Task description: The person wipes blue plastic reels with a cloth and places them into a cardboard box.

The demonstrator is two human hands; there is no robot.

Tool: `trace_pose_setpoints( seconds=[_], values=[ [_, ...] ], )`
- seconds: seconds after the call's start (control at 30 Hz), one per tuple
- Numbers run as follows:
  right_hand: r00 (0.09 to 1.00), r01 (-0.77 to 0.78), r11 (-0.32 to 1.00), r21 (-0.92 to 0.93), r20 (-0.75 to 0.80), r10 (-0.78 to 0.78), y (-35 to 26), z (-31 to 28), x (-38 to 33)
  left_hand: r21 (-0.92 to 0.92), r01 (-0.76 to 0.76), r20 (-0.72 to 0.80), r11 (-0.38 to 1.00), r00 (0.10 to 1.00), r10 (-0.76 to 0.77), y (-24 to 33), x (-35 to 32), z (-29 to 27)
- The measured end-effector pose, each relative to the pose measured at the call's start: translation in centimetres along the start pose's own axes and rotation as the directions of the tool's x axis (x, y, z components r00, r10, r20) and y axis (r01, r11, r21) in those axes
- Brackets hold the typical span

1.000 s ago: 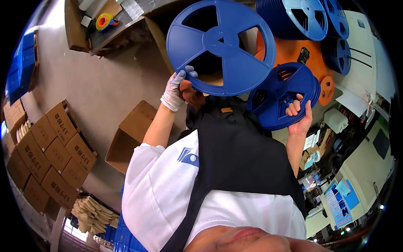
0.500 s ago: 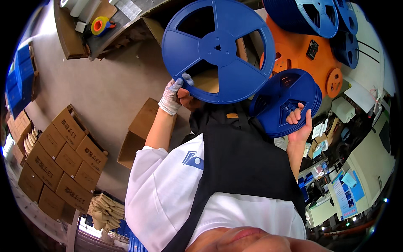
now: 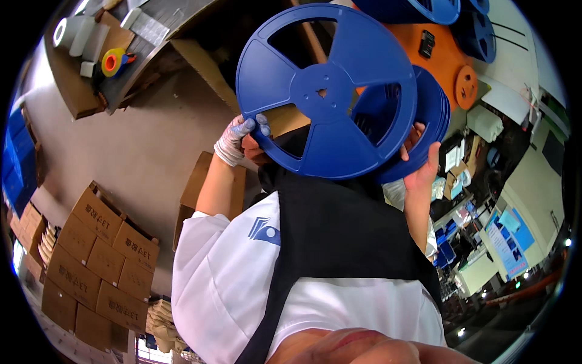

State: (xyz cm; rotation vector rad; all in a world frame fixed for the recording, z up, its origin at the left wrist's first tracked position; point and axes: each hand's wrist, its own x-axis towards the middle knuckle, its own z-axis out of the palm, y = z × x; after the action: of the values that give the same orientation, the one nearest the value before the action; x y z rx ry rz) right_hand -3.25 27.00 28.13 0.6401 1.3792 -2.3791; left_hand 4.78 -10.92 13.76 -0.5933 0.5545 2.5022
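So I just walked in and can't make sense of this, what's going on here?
A person in a white shirt and black apron holds a large blue reel up in front of them, the gloved left hand gripping its rim. The bare right hand holds a stack of blue reels just behind it. More blue reels hang against an orange panel; cardboard boxes sit on the floor at left.

Grey concrete floor (image 3: 133,151); stacked cardboard boxes (image 3: 97,261) at left, an orange board (image 3: 442,60) and cluttered desks (image 3: 479,242) at right.

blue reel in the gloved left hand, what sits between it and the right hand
In the head view, a stack of blue reels, held by the right hand, sits behind the front reel.
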Motion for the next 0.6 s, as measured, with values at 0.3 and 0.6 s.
trace_pose_setpoints(
  seconds=[0.3,0.6],
  values=[
    [0.994,0.025,0.999,-0.021,0.107,-0.023,-1.4,1.1,-1.0,0.306,0.21,0.125,0.929,0.958,-0.258,4.1,4.7,2.9],
    [0.988,-0.084,0.981,0.173,0.139,0.06,-0.1,2.1,-2.3,0.745,-0.43,0.031,0.51,0.786,0.618,1.1,7.0,13.3]
  ],
)
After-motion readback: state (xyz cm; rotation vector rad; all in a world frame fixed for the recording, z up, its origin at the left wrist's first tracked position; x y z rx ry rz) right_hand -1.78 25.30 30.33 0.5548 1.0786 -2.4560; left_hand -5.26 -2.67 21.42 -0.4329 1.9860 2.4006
